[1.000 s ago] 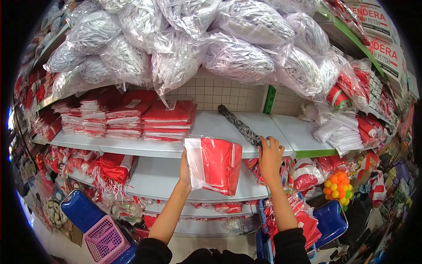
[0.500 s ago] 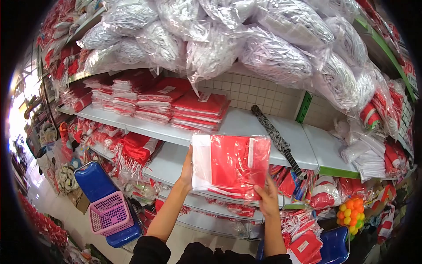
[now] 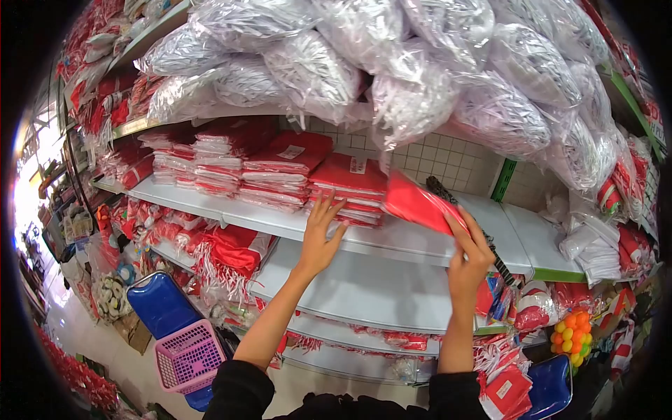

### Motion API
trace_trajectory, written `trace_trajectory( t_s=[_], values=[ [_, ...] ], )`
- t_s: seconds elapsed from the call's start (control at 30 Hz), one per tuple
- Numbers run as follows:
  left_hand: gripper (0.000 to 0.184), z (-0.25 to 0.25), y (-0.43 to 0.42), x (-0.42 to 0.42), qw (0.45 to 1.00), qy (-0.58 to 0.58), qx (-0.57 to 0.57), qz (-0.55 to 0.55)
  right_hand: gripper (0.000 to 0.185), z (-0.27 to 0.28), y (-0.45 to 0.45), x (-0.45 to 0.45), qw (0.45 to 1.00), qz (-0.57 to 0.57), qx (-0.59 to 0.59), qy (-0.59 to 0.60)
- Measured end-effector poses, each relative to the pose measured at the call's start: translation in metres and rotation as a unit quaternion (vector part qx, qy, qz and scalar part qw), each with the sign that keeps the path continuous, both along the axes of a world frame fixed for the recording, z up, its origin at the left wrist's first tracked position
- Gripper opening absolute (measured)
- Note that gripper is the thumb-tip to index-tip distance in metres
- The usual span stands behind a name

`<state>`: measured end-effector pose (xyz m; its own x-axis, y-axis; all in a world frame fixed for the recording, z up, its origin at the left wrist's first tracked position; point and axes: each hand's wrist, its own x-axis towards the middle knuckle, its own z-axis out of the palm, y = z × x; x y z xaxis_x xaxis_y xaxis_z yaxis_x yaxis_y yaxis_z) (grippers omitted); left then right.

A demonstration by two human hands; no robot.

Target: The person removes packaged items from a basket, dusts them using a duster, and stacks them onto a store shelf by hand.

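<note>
We see a thin, flat red packet (image 3: 420, 201) of folded cloth, its clear plastic wrap catching a glossy streak. Our right grip (image 3: 470, 248) is clamped on the packet's near lower corner, thumb and fingers pinching the film. Our left grip (image 3: 322, 234) has its fingers spread apart, fingertips at the front of a stack of red packets (image 3: 350, 183); we cannot tell how firmly they press. That stack is layered red and white, with crinkled plastic edges and a small pale label on top.

Beyond our right grip lie the smooth pale shelf (image 3: 409, 240) and a long, rough, speckled dark rod (image 3: 502, 267), partly hidden behind packet and fingers. Above our 2 grips bulge clear bags of white strips (image 3: 416, 91), rounded and creased.

The held packet is tilted, seen nearly edge-on. Its long axis slants from our right grip up and leftward, the free end pointing at the stack's right side, just beside it.

At 0.5 s ago, we had the packet facing us between our 2 grips, white band showing; now only the right carries it, higher and turned, and the left has moved to the stack.
</note>
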<state>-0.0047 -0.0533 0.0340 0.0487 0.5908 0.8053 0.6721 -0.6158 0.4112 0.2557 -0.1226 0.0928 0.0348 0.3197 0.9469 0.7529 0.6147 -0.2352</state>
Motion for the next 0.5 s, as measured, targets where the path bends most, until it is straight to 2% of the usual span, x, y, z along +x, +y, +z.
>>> trace_trajectory(
  t_s=[0.13,0.17,0.27,0.37,0.4,0.5],
  values=[
    [0.059,0.005,0.025,-0.012,0.985,0.152,0.05,0.064,0.055,0.002,0.065,-0.06,0.998,-0.042,0.047,-0.032],
    [0.061,0.001,0.032,-0.016,0.985,0.158,0.037,0.061,0.053,0.001,0.076,-0.074,0.995,-0.062,0.056,-0.046],
    [0.064,-0.032,0.059,-0.027,0.975,0.202,0.033,0.086,0.05,-0.005,0.104,-0.107,0.991,-0.024,0.021,-0.127],
    [0.06,-0.024,0.049,-0.027,0.981,0.182,-0.001,0.072,0.047,-0.023,0.115,-0.127,0.979,-0.049,-0.045,-0.194],
    [0.059,-0.025,0.052,-0.026,0.981,0.166,0.053,0.079,0.046,-0.026,0.118,-0.13,0.976,-0.032,-0.095,-0.191],
    [0.059,-0.027,0.052,-0.025,0.981,0.166,0.053,0.081,0.044,-0.023,0.12,-0.135,0.971,-0.047,-0.135,-0.193]
  ],
)
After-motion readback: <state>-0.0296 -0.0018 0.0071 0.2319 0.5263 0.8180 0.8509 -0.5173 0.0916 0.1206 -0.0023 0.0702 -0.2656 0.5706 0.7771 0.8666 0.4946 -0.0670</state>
